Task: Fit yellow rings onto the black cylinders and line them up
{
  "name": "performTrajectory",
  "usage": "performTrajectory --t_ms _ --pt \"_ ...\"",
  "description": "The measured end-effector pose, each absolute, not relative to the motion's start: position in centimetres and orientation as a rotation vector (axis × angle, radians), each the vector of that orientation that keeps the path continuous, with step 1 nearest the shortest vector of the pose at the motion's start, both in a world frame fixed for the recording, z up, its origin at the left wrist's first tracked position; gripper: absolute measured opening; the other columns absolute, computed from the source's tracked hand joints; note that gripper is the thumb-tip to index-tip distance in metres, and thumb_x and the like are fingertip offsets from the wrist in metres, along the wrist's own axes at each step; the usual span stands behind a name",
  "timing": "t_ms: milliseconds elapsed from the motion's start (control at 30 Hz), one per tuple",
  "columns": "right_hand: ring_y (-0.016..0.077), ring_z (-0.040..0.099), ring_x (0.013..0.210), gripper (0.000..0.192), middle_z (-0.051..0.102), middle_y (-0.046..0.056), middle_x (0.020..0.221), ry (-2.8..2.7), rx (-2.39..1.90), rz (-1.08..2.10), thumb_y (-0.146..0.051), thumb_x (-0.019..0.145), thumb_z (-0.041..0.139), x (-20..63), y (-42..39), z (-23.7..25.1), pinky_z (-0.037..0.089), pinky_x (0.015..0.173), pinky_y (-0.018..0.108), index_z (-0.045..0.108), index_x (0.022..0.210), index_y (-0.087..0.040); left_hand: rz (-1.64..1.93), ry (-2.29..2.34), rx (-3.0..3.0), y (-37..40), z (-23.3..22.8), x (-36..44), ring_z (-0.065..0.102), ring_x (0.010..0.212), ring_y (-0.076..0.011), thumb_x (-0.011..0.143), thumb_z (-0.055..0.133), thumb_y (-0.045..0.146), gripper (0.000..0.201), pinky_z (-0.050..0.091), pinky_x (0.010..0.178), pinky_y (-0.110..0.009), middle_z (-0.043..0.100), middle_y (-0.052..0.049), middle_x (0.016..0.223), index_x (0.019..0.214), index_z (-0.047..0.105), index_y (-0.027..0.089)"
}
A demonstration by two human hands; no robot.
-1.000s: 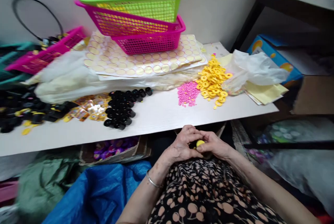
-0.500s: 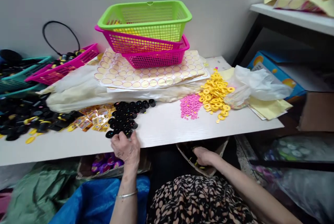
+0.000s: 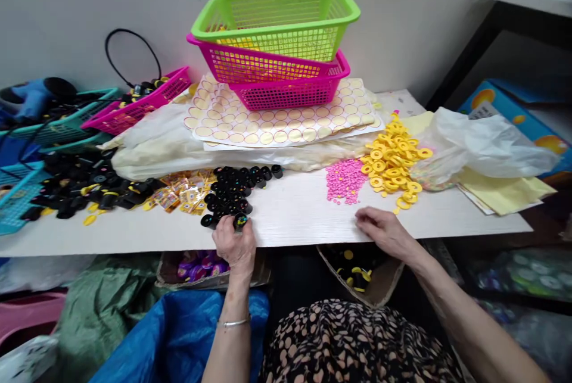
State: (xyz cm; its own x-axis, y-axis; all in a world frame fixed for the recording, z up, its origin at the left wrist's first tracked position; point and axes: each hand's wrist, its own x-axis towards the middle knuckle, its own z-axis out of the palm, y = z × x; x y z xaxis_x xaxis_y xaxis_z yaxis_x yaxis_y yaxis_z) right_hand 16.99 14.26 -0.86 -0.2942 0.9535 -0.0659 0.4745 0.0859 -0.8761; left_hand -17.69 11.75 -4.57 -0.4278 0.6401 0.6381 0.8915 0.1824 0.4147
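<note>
My left hand (image 3: 235,246) pinches a small black cylindrical cap (image 3: 240,221) at the table's front edge. Coloured bits show inside its open top. Right behind it stands a group of similar black caps (image 3: 230,189). My right hand (image 3: 386,233) is over the front of the table, fingers loosely bent with thumb and forefinger slightly apart, and I see nothing in it. Just beyond its fingertips lie a patch of small pink beads (image 3: 344,180) and a heap of yellow rings (image 3: 393,159).
Small printed packets (image 3: 185,192) and a pile of black and yellow parts (image 3: 102,189) lie to the left. Stacked baskets (image 3: 277,25) stand on sticker sheets (image 3: 286,127) at the back. Below the table's edge are a box of black and yellow pieces (image 3: 357,276) and a box of purple pieces (image 3: 201,267).
My right hand has come up out of the box under the table to beside the pink beads. My left hand now lifts a black cap at the group's front. The view has shifted left.
</note>
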Motion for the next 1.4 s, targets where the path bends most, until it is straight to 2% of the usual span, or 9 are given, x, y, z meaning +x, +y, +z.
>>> performTrajectory --t_ms 67,167,400,633,767,900,1100,1233,1400 --pt "0.0158 0.049 0.07 0.012 0.053 0.003 0.074 -1.819 -1.531 0.717 -0.022 0.077 0.046 16.7 16.0 -1.6 0.038 0.067 0.028 0.057 0.079 -0.017 -1.224 -2.126 -1.443 12.1 -4.7 -18.1 0.054 0.098 -0.024 0.068 0.064 0.029 0.032 0.042 0.083 -0.037 0.058 -0.012 0.104 0.095 0.055 0.014" --pt "0.0164 0.05 0.073 0.014 0.053 0.003 0.078 -1.805 -1.641 0.518 -0.017 0.071 0.047 16.7 18.0 -2.7 0.039 0.07 0.027 0.058 0.081 -0.017 -1.333 -2.056 -1.435 12.5 -4.7 -18.6 0.056 0.092 -0.0217 0.065 0.068 0.028 0.035 0.045 0.074 -0.032 0.058 -0.011 0.104 0.094 0.056 0.013" --pt "0.0164 0.052 0.08 0.011 0.056 0.003 0.085 -1.896 -1.75 0.482 -0.018 0.075 0.049 16.1 18.3 -2.3 0.037 0.071 0.025 0.06 0.079 -0.019 -1.472 -2.054 -1.468 12.1 -2.2 -14.9 0.048 0.06 -0.0093 0.065 0.068 0.027 0.037 0.04 0.056 -0.024 0.06 -0.003 0.086 0.099 0.06 0.014" --pt "0.0147 0.052 0.078 0.013 0.055 0.002 0.086 -1.943 -1.729 0.439 -0.021 0.079 0.05 15.9 18.0 -2.7 0.036 0.067 0.024 0.062 0.084 -0.021 -2.087 -2.382 -1.793 14.0 -2.7 -6.2 0.042 0.049 -0.0065 0.06 0.07 0.029 0.034 0.037 0.048 -0.019 0.045 0.007 0.056 0.091 0.061 0.016" --pt "0.0135 0.051 0.077 0.02 0.053 0.002 0.085 -2.056 -1.762 0.343 -0.026 0.085 0.044 15.6 18.0 -2.4 0.033 0.062 0.023 0.062 0.078 -0.021 -2.144 -2.445 -2.048 15.4 -4.2 -3.5 0.04 0.049 -0.0061 0.058 0.071 0.025 0.033 0.036 0.049 -0.019 0.042 0.008 0.054 0.089 0.062 0.016" --pt "0.0145 0.051 0.079 0.024 0.054 0.004 0.09 -2.178 -1.831 0.218 -0.022 0.088 0.037 14.9 17.8 -1.8 0.03 0.059 0.024 0.06 0.082 -0.02 -2.132 -2.436 -2.154 15.9 -4.5 -2.6 0.038 0.05 -0.0059 0.057 0.071 0.025 0.034 0.035 0.049 -0.019 0.04 0.008 0.055 0.089 0.062 0.016" --pt "0.0154 0.054 0.078 0.021 0.061 0.005 0.086 -2.304 -1.824 0.457 -0.021 0.085 0.04 14.2 17.1 -0.7 0.031 0.063 0.025 0.06 0.082 -0.019 -2.124 -2.365 -2.244 15.7 -4.6 -2.7 0.039 0.051 -0.0065 0.06 0.07 0.024 0.033 0.036 0.05 -0.019 0.042 0.007 0.056 0.091 0.061 0.017" --pt "0.0177 0.058 0.077 0.019 0.065 0.006 0.078 -2.183 -1.957 0.627 -0.02 0.08 0.045 14.0 17.6 -0.1 0.033 0.063 0.025 0.064 0.08 -0.018 -2.087 -2.306 -2.297 15.5 -4.8 -2.8 0.041 0.052 -0.0068 0.061 0.069 0.024 0.032 0.037 0.051 -0.019 0.044 0.006 0.059 0.091 0.061 0.017" --pt "0.0199 0.059 0.077 0.02 0.067 0.007 0.081 -2.105 -2.052 0.63 -0.025 0.081 0.045 13.7 18.2 0.1 0.031 0.059 0.026 0.064 0.082 -0.019 -2.033 -2.251 -2.363 15.2 -4.6 -2.7 0.042 0.054 -0.007 0.06 0.07 0.022 0.031 0.038 0.052 -0.02 0.046 0.005 0.061 0.09 0.061 0.018"
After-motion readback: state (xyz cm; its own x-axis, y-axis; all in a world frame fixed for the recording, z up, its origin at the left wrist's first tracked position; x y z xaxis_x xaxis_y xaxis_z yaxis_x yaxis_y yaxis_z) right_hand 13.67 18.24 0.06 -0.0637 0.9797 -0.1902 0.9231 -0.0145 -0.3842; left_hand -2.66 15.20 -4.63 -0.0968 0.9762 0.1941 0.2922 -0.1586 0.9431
